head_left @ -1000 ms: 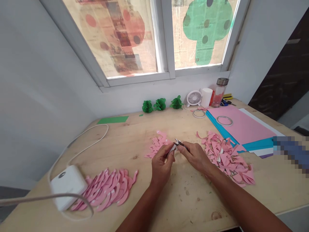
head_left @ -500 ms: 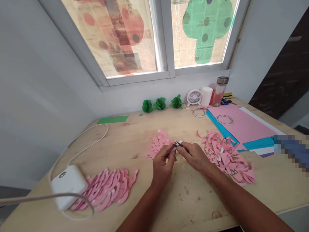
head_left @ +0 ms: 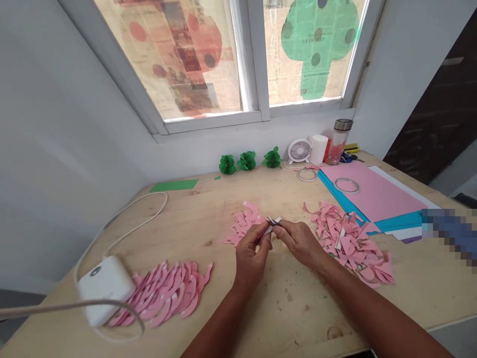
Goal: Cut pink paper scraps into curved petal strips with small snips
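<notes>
Over the middle of the table, my left hand (head_left: 250,256) is closed, pinching a small white strip (head_left: 269,229) between thumb and fingers. My right hand (head_left: 301,242) is closed around small dark scissors (head_left: 275,223), whose blades meet the strip at the left fingertips. The scissors' handles are mostly hidden by the fingers. Just beyond my left hand lies a small group of pink curved paper pieces (head_left: 244,221). To the right of my right hand spreads a heap of pink paper scraps (head_left: 350,246).
Overlapping curved pink cutouts (head_left: 175,293) lie at the left beside a white power bank (head_left: 106,288) with a cable. Green paper balls (head_left: 246,160), a fan (head_left: 299,150) and a glass bottle (head_left: 339,141) stand along the back. Pink sheets (head_left: 376,194) and tape rolls (head_left: 347,185) lie right.
The scissors' blades have drawn closer together at the white strip. Both hands stay in nearly the same place, and the piles are unchanged.
</notes>
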The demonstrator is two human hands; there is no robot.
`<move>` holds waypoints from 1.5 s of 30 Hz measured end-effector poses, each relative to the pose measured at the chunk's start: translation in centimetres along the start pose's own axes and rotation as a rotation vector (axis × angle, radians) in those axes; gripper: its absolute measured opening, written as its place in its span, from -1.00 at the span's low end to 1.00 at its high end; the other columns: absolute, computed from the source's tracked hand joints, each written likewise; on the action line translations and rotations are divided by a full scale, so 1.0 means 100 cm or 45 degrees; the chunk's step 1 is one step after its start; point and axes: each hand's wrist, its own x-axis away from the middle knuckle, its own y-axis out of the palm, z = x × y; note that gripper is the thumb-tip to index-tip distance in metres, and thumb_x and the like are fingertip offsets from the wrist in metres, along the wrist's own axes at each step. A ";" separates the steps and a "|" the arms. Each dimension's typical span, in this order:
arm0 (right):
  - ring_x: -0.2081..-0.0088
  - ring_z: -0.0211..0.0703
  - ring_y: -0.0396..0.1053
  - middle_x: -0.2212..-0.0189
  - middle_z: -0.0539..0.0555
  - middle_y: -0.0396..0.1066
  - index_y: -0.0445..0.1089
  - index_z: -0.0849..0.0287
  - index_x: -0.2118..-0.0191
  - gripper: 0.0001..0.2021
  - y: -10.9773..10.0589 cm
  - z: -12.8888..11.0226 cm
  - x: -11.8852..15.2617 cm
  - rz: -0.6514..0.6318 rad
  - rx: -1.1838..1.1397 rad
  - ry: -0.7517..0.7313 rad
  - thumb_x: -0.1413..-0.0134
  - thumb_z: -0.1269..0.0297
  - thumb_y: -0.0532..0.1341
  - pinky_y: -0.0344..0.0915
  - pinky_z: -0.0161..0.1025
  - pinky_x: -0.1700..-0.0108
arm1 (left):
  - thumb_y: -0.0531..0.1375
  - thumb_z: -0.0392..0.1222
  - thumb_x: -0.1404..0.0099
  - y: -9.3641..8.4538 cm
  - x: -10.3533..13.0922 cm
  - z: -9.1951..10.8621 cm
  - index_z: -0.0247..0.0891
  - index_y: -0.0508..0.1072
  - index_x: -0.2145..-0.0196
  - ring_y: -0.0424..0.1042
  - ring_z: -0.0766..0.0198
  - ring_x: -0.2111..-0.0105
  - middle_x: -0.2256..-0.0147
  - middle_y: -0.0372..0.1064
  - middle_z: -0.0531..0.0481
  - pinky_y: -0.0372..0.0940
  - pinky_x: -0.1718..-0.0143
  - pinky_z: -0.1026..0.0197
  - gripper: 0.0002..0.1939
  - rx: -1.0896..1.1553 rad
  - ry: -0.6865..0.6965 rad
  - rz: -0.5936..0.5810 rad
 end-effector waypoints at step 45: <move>0.51 -0.25 0.28 0.53 0.01 0.37 0.37 0.17 0.36 -0.58 0.000 -0.001 0.000 -0.005 0.180 0.036 -0.16 -0.02 -0.08 0.02 -0.34 0.47 | 0.24 -0.16 -0.09 -0.002 -0.004 0.003 -0.25 0.46 0.18 0.37 0.33 0.44 0.37 0.41 -0.02 0.30 0.44 0.32 -0.70 0.126 -0.115 0.163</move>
